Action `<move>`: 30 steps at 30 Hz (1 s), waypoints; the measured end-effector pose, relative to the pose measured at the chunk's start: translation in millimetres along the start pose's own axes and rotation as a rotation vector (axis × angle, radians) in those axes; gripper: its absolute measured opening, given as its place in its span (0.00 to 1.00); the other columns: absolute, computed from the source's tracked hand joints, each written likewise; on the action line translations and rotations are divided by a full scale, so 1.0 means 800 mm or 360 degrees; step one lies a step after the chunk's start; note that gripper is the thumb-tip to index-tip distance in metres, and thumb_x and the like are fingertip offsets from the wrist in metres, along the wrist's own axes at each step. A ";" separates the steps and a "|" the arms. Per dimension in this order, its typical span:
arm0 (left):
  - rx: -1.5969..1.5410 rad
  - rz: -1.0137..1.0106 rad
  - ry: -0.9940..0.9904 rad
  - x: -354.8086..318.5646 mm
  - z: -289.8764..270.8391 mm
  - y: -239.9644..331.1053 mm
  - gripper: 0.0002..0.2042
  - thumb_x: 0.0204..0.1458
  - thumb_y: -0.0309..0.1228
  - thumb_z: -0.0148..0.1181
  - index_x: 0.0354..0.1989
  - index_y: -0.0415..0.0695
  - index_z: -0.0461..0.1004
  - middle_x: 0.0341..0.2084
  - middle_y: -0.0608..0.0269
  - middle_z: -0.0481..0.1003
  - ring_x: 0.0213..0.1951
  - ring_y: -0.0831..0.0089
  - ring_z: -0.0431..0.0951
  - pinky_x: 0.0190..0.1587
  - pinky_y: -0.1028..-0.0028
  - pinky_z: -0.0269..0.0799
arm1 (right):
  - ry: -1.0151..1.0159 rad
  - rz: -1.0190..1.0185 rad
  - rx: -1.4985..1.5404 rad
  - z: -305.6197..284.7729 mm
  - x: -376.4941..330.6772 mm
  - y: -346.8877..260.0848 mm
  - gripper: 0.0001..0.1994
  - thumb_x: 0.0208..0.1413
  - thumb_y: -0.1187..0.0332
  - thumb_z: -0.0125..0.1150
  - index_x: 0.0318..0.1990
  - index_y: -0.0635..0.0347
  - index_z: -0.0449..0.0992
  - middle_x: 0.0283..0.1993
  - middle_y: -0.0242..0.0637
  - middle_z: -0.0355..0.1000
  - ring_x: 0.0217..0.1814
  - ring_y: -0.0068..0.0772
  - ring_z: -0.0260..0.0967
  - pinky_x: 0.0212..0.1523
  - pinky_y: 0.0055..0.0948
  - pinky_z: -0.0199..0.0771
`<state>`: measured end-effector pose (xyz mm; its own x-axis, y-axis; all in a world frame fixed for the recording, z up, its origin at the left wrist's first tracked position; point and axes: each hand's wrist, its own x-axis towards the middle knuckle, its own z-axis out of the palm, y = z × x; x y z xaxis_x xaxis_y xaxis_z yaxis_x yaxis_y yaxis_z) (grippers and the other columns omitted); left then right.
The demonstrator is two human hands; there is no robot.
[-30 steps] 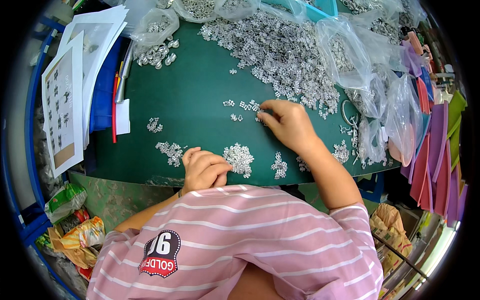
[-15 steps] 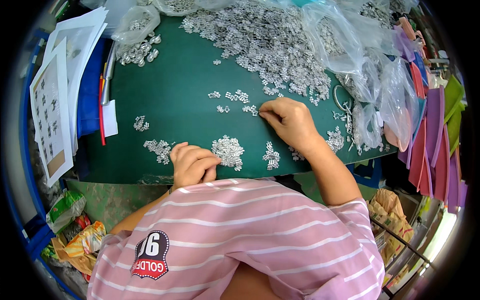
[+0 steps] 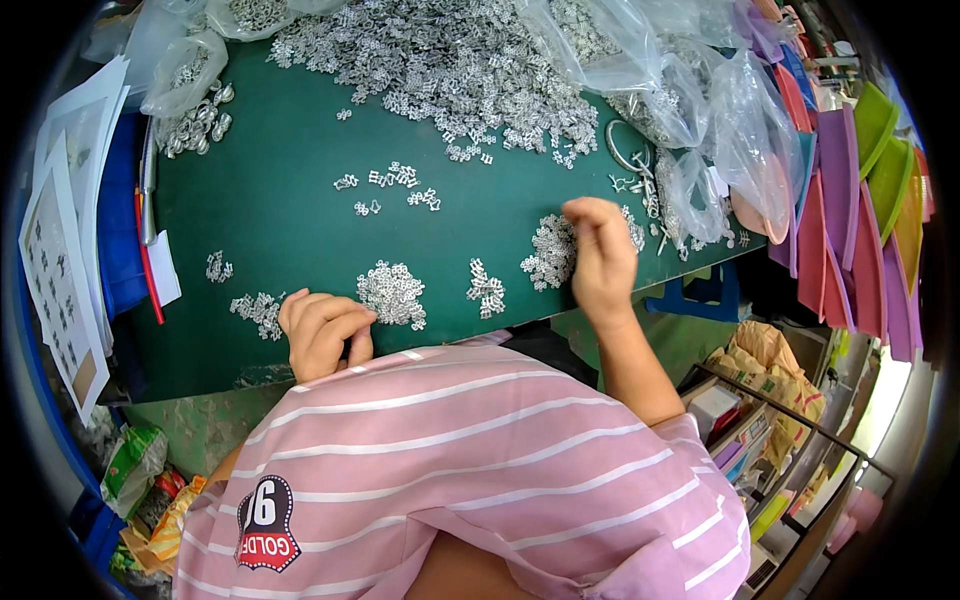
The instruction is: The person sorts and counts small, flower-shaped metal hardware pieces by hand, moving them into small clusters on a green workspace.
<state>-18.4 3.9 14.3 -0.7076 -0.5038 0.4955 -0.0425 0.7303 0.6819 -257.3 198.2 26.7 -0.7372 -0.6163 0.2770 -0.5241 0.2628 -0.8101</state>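
Observation:
Small silver metal pieces lie in groups on a green tabletop [image 3: 290, 210]. My left hand [image 3: 325, 332] rests by the near edge with its fingers curled, between a small pile [image 3: 258, 314] and a larger round pile [image 3: 391, 295]. Its fingertips reach the larger pile's left side; whatever they may hold is hidden. My right hand [image 3: 604, 258] is at the right side of another pile [image 3: 549, 252], fingers bent together, and I cannot make out anything in them. A narrow pile [image 3: 486, 288] lies between the hands. Beyond them are a few loose pieces [image 3: 394, 175].
A large heap of silver pieces [image 3: 450, 70] spreads across the far side, beside clear plastic bags [image 3: 745, 140]. A metal ring [image 3: 622, 147] lies at the right. Printed sheets [image 3: 62, 270] and a red pen [image 3: 148, 255] are at the left. Coloured bins [image 3: 835, 190] stand far right.
My right hand has moved from the loose pieces in the middle to the pile nearer on the right. My left hand stays by its piles. The whole view has shifted.

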 end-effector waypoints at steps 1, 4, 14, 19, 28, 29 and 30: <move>-0.0011 -0.0003 0.0008 -0.001 0.001 0.000 0.12 0.34 0.18 0.65 0.30 0.46 0.78 0.29 0.64 0.76 0.34 0.66 0.75 0.53 0.56 0.62 | -0.0067 -0.0386 -0.0410 0.002 -0.001 0.000 0.11 0.59 0.75 0.58 0.49 0.64 0.74 0.47 0.44 0.73 0.48 0.40 0.72 0.49 0.36 0.73; 0.0000 0.0013 0.0002 -0.001 0.000 -0.003 0.12 0.34 0.18 0.65 0.30 0.46 0.79 0.29 0.65 0.76 0.34 0.67 0.75 0.53 0.56 0.62 | -0.0259 -0.0402 -0.0566 0.010 -0.009 -0.012 0.16 0.50 0.70 0.67 0.47 0.62 0.76 0.53 0.46 0.71 0.57 0.52 0.67 0.60 0.50 0.64; 0.0000 0.0027 0.0014 -0.003 0.000 -0.004 0.11 0.35 0.18 0.64 0.29 0.46 0.79 0.29 0.65 0.77 0.34 0.67 0.75 0.53 0.55 0.62 | -0.0005 -0.0687 -0.0755 0.045 0.063 -0.021 0.09 0.48 0.74 0.67 0.39 0.57 0.80 0.37 0.34 0.73 0.41 0.39 0.69 0.45 0.37 0.61; -0.0007 0.0036 0.0072 -0.004 0.002 -0.005 0.11 0.35 0.19 0.64 0.29 0.46 0.79 0.29 0.66 0.77 0.34 0.67 0.75 0.53 0.57 0.61 | -0.0146 -0.0628 -0.0856 0.067 0.091 -0.013 0.05 0.46 0.72 0.69 0.32 0.54 0.79 0.35 0.30 0.73 0.40 0.37 0.68 0.44 0.36 0.60; -0.0035 -0.0014 0.0091 -0.001 0.002 -0.003 0.15 0.37 0.19 0.70 0.36 0.44 0.78 0.31 0.62 0.76 0.34 0.65 0.75 0.48 0.63 0.66 | -0.0577 -0.0474 -0.0035 0.091 0.055 -0.069 0.05 0.51 0.79 0.62 0.35 0.64 0.73 0.32 0.46 0.74 0.36 0.50 0.74 0.38 0.40 0.75; -0.0133 -0.0070 0.0101 0.000 0.002 0.001 0.16 0.37 0.20 0.71 0.37 0.43 0.78 0.31 0.60 0.76 0.34 0.64 0.75 0.45 0.65 0.68 | -0.0674 -0.0420 0.0119 0.100 0.046 -0.083 0.06 0.51 0.78 0.63 0.36 0.64 0.73 0.32 0.46 0.74 0.35 0.48 0.75 0.37 0.37 0.76; -0.0245 -0.0123 0.0109 0.002 0.004 0.004 0.17 0.37 0.20 0.73 0.38 0.41 0.77 0.32 0.59 0.76 0.35 0.63 0.75 0.43 0.66 0.70 | -0.0833 -0.0188 0.0349 0.104 0.037 -0.099 0.07 0.52 0.77 0.63 0.37 0.64 0.73 0.32 0.45 0.75 0.34 0.44 0.77 0.36 0.35 0.77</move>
<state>-21.8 6.7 15.3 -0.6564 -0.5896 0.4706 0.0177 0.6116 0.7910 -202.3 97.4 56.3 -0.3406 -0.9319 0.1245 -0.4480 0.0445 -0.8929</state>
